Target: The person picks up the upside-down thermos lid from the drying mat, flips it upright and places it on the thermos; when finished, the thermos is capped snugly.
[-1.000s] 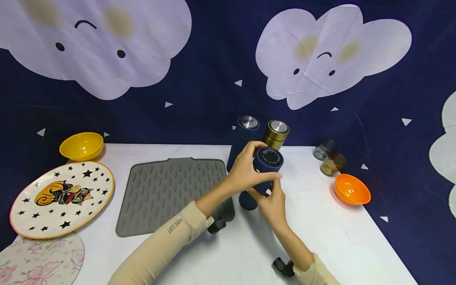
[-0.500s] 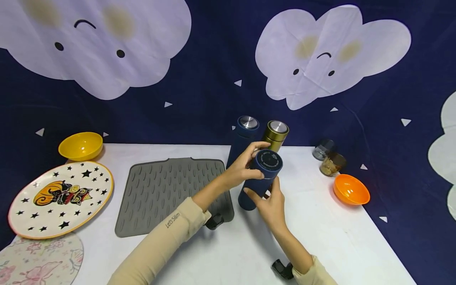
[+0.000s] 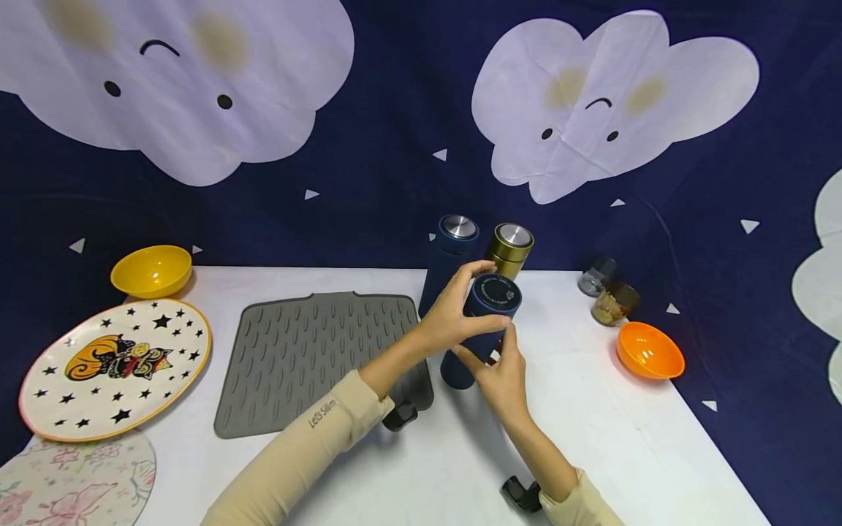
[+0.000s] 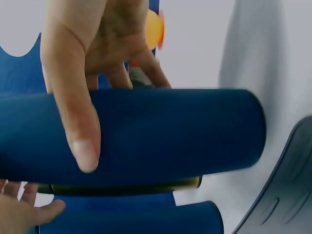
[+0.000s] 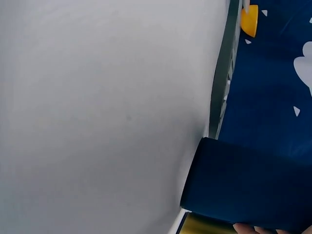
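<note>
A dark blue thermos bottle [image 3: 458, 371] is upright at the middle of the table, between both hands; whether its base touches the tabletop I cannot tell. Curved around its upper end is my left hand [image 3: 454, 319], thumb in front and fingers behind the black printed top [image 3: 496, 291]. Lower down, my right hand [image 3: 503, 376] grips the body; the left wrist view shows its thumb [image 4: 80, 126] across the bottle. Behind stand another blue thermos bottle [image 3: 437, 267] and a gold one [image 3: 509, 248], both with silvery lid tops. Fingertips [image 5: 258, 229] show at the right wrist view's lower edge.
Left of the bottles lies a grey ridged mat [image 3: 316, 365]. Farther left are a yellow bowl [image 3: 153, 270], a star-patterned plate [image 3: 151, 394] and a floral round mat [image 3: 85, 475]. An orange bowl [image 3: 650, 351] and two small glasses [image 3: 612, 303] stand right.
My left thumb draws back leftward, then reaches right again across the upper end. The print on the black top has rotated. My right hand stays almost still on the body.
</note>
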`<state>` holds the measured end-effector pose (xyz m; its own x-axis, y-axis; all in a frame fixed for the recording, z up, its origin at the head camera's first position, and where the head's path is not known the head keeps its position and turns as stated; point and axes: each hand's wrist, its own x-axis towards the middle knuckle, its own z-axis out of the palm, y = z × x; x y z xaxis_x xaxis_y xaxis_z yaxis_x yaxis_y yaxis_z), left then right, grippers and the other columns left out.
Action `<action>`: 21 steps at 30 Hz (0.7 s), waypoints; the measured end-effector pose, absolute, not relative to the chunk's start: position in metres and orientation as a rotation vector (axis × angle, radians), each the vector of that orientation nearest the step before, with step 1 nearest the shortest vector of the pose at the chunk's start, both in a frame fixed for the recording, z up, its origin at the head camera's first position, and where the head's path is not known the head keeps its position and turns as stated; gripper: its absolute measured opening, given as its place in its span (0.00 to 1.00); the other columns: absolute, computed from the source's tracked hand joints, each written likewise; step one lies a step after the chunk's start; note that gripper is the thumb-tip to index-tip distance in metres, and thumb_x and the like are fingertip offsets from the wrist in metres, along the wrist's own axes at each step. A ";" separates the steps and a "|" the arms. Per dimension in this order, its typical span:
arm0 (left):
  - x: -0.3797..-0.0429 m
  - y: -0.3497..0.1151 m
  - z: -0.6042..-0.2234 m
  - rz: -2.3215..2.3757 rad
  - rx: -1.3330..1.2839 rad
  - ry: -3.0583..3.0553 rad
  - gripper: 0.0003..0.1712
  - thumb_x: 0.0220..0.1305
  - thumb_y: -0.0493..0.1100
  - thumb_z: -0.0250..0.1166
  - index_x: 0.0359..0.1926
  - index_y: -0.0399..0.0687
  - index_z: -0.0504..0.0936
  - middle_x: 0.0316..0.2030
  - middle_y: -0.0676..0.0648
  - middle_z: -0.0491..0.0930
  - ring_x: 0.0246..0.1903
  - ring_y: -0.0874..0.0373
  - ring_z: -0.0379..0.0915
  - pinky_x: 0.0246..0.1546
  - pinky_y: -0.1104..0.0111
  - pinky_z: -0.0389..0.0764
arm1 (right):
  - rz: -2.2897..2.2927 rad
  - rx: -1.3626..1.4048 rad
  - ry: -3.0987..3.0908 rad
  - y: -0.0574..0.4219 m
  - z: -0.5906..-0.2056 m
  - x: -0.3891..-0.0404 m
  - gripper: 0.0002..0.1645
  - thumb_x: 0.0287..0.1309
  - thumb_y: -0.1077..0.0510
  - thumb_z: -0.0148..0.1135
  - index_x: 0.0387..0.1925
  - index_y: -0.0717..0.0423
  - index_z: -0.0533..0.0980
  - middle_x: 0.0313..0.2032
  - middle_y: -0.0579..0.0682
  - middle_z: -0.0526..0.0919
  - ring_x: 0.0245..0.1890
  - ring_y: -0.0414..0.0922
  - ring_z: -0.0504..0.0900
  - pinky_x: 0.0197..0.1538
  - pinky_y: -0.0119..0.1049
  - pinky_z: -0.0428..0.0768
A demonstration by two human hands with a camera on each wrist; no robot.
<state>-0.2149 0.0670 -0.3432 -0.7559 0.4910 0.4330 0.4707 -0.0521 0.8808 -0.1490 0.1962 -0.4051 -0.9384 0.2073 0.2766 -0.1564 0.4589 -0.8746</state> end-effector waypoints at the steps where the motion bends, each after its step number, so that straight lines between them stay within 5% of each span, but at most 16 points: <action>1: -0.214 0.068 -0.343 1.972 1.043 2.199 0.45 0.54 0.51 0.71 0.70 0.45 0.61 0.64 0.43 0.69 0.64 0.53 0.66 0.67 0.55 0.66 | 1.462 -0.049 -2.371 0.196 -0.405 -0.149 0.40 0.50 0.58 0.76 0.62 0.52 0.65 0.56 0.58 0.80 0.54 0.58 0.81 0.51 0.57 0.82; 4: -0.215 0.068 -0.343 2.012 0.967 2.140 0.46 0.50 0.44 0.76 0.67 0.46 0.63 0.59 0.42 0.76 0.55 0.51 0.75 0.59 0.59 0.75 | 1.448 -0.045 -2.362 0.196 -0.406 -0.150 0.40 0.49 0.58 0.77 0.61 0.53 0.66 0.55 0.59 0.81 0.53 0.59 0.82 0.49 0.57 0.83; 7: -0.215 0.068 -0.344 2.096 0.988 1.911 0.49 0.50 0.33 0.68 0.72 0.45 0.54 0.68 0.37 0.67 0.65 0.46 0.68 0.68 0.54 0.66 | 1.451 -0.037 -2.359 0.196 -0.407 -0.149 0.41 0.49 0.57 0.78 0.62 0.53 0.66 0.56 0.58 0.80 0.53 0.58 0.82 0.48 0.57 0.83; 10: -0.213 0.070 -0.344 2.061 0.967 1.996 0.53 0.51 0.38 0.72 0.73 0.46 0.51 0.71 0.40 0.59 0.68 0.48 0.61 0.70 0.54 0.63 | 1.441 -0.039 -2.359 0.195 -0.407 -0.149 0.39 0.49 0.59 0.77 0.60 0.56 0.67 0.55 0.59 0.81 0.54 0.58 0.81 0.49 0.57 0.82; 12: -0.211 0.071 -0.345 2.000 0.955 2.182 0.53 0.48 0.44 0.76 0.71 0.45 0.55 0.66 0.42 0.64 0.65 0.53 0.64 0.67 0.60 0.66 | 1.426 -0.051 -2.367 0.195 -0.407 -0.149 0.38 0.48 0.60 0.77 0.59 0.56 0.67 0.54 0.60 0.81 0.53 0.58 0.81 0.49 0.57 0.82; 15: -0.211 0.072 -0.346 2.056 0.996 2.142 0.46 0.50 0.39 0.72 0.68 0.43 0.58 0.61 0.39 0.70 0.56 0.49 0.72 0.59 0.61 0.74 | 1.426 -0.051 -2.370 0.195 -0.407 -0.150 0.38 0.48 0.59 0.77 0.59 0.55 0.67 0.54 0.59 0.81 0.53 0.57 0.82 0.48 0.56 0.83; 18: -0.211 0.070 -0.346 2.108 1.048 1.955 0.48 0.49 0.33 0.65 0.71 0.44 0.54 0.65 0.37 0.66 0.59 0.46 0.70 0.61 0.58 0.72 | 1.443 -0.044 -2.369 0.195 -0.407 -0.150 0.39 0.48 0.59 0.77 0.59 0.55 0.67 0.55 0.57 0.81 0.53 0.57 0.81 0.48 0.55 0.83; 21: -0.210 0.071 -0.345 2.037 1.015 2.128 0.48 0.52 0.42 0.71 0.71 0.46 0.56 0.66 0.41 0.64 0.60 0.51 0.68 0.63 0.60 0.70 | 1.439 -0.040 -2.367 0.195 -0.408 -0.150 0.37 0.49 0.60 0.77 0.59 0.55 0.67 0.54 0.59 0.81 0.53 0.57 0.81 0.50 0.56 0.82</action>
